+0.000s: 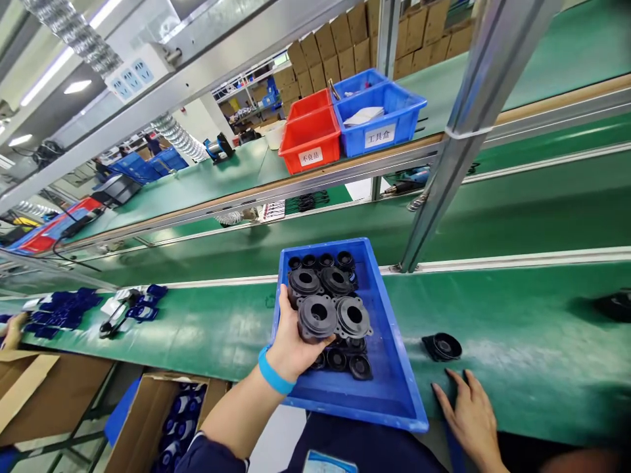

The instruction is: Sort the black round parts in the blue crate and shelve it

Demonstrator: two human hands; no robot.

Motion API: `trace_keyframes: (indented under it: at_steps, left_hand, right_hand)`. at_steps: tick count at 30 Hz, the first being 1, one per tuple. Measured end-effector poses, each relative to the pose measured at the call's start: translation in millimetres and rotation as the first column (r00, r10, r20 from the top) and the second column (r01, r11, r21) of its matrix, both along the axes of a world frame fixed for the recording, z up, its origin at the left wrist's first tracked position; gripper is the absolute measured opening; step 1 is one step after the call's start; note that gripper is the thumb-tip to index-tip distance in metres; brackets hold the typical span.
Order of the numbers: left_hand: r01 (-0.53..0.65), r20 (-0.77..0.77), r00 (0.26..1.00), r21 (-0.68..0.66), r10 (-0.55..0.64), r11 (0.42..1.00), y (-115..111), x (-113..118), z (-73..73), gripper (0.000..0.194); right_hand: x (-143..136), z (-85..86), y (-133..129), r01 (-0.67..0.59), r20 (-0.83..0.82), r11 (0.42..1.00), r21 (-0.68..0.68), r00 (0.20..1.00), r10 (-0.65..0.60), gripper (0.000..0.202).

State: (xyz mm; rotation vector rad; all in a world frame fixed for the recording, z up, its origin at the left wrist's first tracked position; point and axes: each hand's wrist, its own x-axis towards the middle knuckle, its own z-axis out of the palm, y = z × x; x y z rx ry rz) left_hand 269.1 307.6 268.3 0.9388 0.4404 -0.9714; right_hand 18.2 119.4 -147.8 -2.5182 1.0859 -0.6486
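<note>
A black round flanged part (315, 317), ribbed with a centre hole, is gripped by the left hand (290, 348) over the tray (389, 368); the right hand (470, 414) is laid flat, empty.

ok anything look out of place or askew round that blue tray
One black part lies alone on the green belt, right of the blue tray, apart from the rest. The tray sits askew, its near corner overhanging the belt edge. The left hand grips a part; the right hand rests flat.
</note>
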Motion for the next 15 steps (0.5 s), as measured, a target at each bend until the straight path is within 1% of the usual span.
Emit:
trace_keyframes:
  at_steps: [2, 4, 5, 7, 9, 11, 13, 15]
  left_hand:
    - [0.042, 0.054, 0.998, -0.105, -0.036, 0.994, 11, 1, -4.2, 0.069]
    - [0.070, 0.184, 0.982, -0.198, -0.033, 0.978, 24, 0, -12.2, 0.067]
    - [0.086, 0.256, 0.966, -0.220, -0.027, 0.972, 31, -1, -17.0, 0.068]
    - [0.126, 0.378, 0.925, -0.223, -0.033, 0.967, 45, -3, -26.5, 0.072]
    - [0.149, 0.464, 0.885, -0.207, -0.037, 0.967, 55, -7, -32.8, 0.077]
    - [0.156, 0.545, 0.838, -0.201, -0.022, 0.967, 62, -10, -34.3, 0.083]
    - [0.176, 0.615, 0.788, -0.187, -0.024, 0.966, 67, -12, -32.6, 0.088]
    - [0.182, 0.647, 0.762, -0.154, -0.040, 0.971, 73, -10, -31.7, 0.092]
  right_hand:
    - [0, 2.3, 0, 0.001, 0.000, 1.000, 0.004, 1.000, -0.001, 0.088]
    - [0, 3.7, 1, 0.002, 0.003, 1.000, 0.004, 1.000, -0.002, 0.089]
    - [0, 4.2, 1, 0.004, 0.003, 1.000, 0.003, 1.000, -0.004, 0.089]
    - [0, 4.8, 0, 0.009, -0.003, 1.000, 0.004, 1.000, -0.009, 0.090]
    - [0, 5.2, 0, 0.005, -0.011, 1.000, 0.007, 1.000, -0.005, 0.090]
    - [-1, 5.8, -1, -0.009, -0.015, 1.000, 0.009, 1.000, 0.009, 0.090]
    - [-1, 6.4, -1, -0.014, -0.011, 1.000, 0.011, 1.000, 0.014, 0.090]
    - [-2, 7.1, -1, -0.006, -0.008, 1.000, 0.021, 1.000, 0.007, 0.090]
